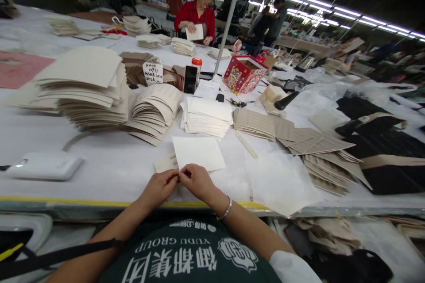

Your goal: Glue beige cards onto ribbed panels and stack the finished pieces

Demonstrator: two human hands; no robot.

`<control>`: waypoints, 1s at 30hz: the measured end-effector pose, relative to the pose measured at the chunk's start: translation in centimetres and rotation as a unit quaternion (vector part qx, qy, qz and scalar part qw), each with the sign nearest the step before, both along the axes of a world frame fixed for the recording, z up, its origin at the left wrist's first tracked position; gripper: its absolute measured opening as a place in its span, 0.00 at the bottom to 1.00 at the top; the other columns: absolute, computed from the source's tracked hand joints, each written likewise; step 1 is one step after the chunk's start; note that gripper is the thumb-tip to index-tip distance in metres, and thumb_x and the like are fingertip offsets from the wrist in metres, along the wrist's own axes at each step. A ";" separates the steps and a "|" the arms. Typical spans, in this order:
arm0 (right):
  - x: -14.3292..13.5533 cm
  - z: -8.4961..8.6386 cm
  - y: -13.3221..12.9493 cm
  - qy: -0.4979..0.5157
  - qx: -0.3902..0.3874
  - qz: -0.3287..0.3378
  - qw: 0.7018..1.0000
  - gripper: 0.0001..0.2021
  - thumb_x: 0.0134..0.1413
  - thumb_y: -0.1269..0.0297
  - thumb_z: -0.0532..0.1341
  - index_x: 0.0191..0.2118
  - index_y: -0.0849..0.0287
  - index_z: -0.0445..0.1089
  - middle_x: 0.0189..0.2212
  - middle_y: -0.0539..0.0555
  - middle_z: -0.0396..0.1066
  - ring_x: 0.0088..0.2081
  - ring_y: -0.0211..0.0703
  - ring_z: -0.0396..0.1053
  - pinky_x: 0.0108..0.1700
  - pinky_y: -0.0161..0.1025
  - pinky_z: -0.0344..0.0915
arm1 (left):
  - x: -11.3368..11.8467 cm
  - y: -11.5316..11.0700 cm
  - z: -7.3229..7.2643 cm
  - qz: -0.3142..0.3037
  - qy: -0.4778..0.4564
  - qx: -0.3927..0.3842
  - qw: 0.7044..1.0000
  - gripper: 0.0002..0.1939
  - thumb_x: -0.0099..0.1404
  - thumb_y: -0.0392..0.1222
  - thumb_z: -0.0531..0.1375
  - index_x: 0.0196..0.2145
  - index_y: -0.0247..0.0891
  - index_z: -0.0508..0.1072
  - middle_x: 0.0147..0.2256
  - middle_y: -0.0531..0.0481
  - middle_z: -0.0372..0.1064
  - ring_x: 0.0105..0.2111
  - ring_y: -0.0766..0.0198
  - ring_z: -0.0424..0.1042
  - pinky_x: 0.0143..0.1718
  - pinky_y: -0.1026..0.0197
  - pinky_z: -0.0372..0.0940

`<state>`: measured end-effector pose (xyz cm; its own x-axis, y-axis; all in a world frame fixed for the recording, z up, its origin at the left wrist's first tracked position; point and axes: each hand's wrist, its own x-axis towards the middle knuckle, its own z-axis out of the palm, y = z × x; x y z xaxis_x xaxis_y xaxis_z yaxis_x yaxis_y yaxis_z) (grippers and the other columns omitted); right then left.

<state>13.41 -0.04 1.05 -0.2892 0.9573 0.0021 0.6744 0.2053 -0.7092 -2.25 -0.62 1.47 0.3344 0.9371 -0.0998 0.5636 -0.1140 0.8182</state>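
A white sheet point(199, 154) lies tilted in front of me, its near left corner at my fingertips. My left hand point(162, 188) is closed in a pinch at that corner. From the other side my right hand point(198, 182) pinches the same corner, thumb and forefinger together, touching the left fingertips. The exact edge between the fingers is too small to make out. Partly under the sheet is a cream panel point(162, 165) with slits. Just beyond stands a stack of white sheets point(206, 117).
Beige panel stacks point(89, 93) rise at left, behind a white device point(44, 166). Tan panels point(318, 141) and black pieces point(388, 150) lie right. A phone point(190, 79), red box point(245, 75) and metal pole point(229, 22) stand farther back. Across the table, a person in red point(199, 13) holds a panel.
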 end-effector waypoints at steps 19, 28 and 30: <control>0.9 -0.5 0.9 0.367 -0.247 -0.067 0.895 0.03 0.37 0.68 0.59 0.21 0.61 0.66 0.16 0.46 0.65 0.19 0.32 0.61 0.24 0.30 0.58 | 0.6 0.2 -0.2 0.099 -0.231 -0.247 0.936 0.16 0.50 0.52 0.59 0.29 0.35 0.71 0.27 0.49 0.74 0.30 0.59 0.73 0.33 0.59 0.68; 6.6 -0.7 2.5 0.521 -0.184 -0.251 0.795 0.03 0.35 0.71 0.61 0.21 0.62 0.65 0.16 0.46 0.64 0.19 0.30 0.63 0.21 0.26 0.60 | -0.8 0.1 0.6 0.104 -0.243 -0.244 0.933 0.15 0.48 0.51 0.63 0.28 0.36 0.72 0.26 0.49 0.74 0.27 0.62 0.72 0.35 0.60 0.69; 7.4 0.1 2.8 0.566 -0.219 -0.271 0.747 0.04 0.37 0.72 0.61 0.22 0.61 0.63 0.13 0.44 0.61 0.17 0.29 0.61 0.17 0.24 0.57 | -0.8 0.2 1.0 0.060 -0.267 -0.240 0.931 0.14 0.49 0.50 0.63 0.29 0.37 0.74 0.33 0.48 0.74 0.34 0.60 0.72 0.38 0.59 0.69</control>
